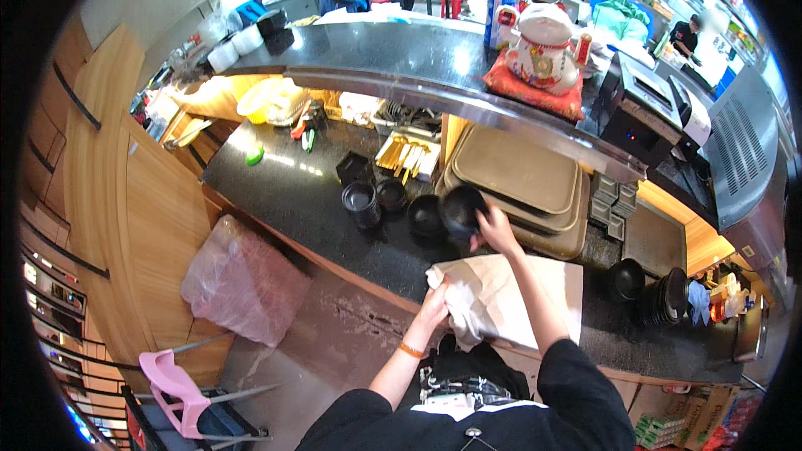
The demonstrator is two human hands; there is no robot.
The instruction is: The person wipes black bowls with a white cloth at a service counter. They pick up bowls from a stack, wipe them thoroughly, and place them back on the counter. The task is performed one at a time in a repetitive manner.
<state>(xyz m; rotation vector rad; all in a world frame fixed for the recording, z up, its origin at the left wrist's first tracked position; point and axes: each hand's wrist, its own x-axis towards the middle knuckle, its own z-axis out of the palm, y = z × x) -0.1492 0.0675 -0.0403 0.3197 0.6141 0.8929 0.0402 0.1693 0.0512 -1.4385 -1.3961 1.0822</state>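
Observation:
In my right hand (pixel 499 230) is a black bowl (pixel 462 207), gripped by its rim and slightly blurred. Another black bowl or stack of them (pixel 426 219) sits just left of it on the dark counter. My left hand (pixel 433 306) is closed around a crumpled white cloth (pixel 465 311), which hangs over the counter's front edge. Beneath the cloth and my right forearm lies a light brown board or sheet (pixel 551 284). Farther left stand a stack of small black cups (pixel 361 204) and some black bowls (pixel 391 195).
Brown trays (pixel 518 167) lean behind the bowls, with a cutlery box (pixel 408 155) to their left. A raised shelf (pixel 368 54) carries a cat figurine (pixel 543 54) and a printer (pixel 643 104). More black bowls (pixel 664 296) stand at right. A pink chair (pixel 174 388) is lower left.

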